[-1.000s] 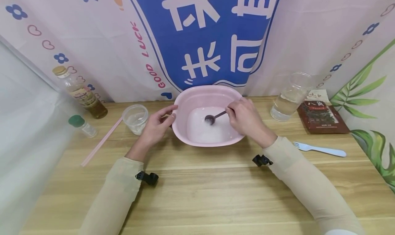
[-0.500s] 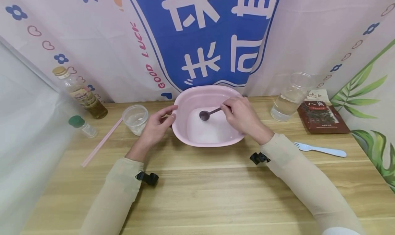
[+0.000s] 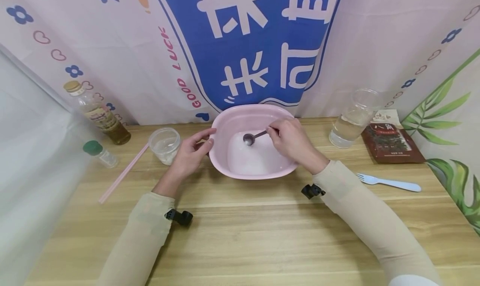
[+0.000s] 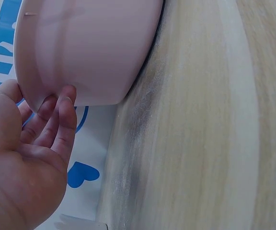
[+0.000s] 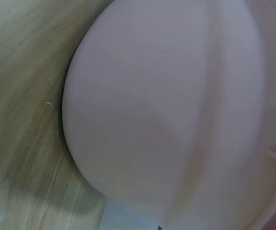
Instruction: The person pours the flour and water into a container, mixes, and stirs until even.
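Pinching dark spoon (image 3: 252, 137) in right hand (image 3: 290, 141), left hand (image 3: 191, 151) gripping pink basin (image 3: 240, 118)

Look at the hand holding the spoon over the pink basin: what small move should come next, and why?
Probably lower the spoon back into the white liquid. The right hand pinches its handle with the bowl near the back of the liquid in the pink basin, while the left hand steadies the rim, so stirring looks safe.
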### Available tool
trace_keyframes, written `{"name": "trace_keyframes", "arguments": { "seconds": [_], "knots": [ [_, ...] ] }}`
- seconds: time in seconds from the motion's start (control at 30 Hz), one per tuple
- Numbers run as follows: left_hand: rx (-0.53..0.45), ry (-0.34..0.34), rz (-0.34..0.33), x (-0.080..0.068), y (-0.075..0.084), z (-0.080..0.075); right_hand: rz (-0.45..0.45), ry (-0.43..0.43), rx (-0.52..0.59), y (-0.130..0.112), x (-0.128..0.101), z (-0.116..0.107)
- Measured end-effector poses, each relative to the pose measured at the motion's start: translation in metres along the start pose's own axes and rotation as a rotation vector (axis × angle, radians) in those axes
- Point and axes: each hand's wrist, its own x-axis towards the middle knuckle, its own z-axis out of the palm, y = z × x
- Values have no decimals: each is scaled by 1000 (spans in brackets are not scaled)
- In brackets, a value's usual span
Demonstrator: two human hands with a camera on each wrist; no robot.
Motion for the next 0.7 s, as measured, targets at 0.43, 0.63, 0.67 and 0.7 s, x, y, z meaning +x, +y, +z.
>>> {"name": "trace_keyframes", "arguments": {
  "seconds": [0.43, 0.63, 0.67, 0.7],
  "knots": [
    [-2, -5, 1, -1, 0, 0, 36, -79, 43, -3, -1, 4],
    [0, -4, -3, -1, 0, 0, 81, -45, 52, 2, -2, -2],
    [1, -4, -3, -1, 0, 0, 99, -40, 55, 3, -2, -3],
    [1, -3, -2, -1, 0, 0, 117, -39, 56, 4, -1, -4]
  ]
}}
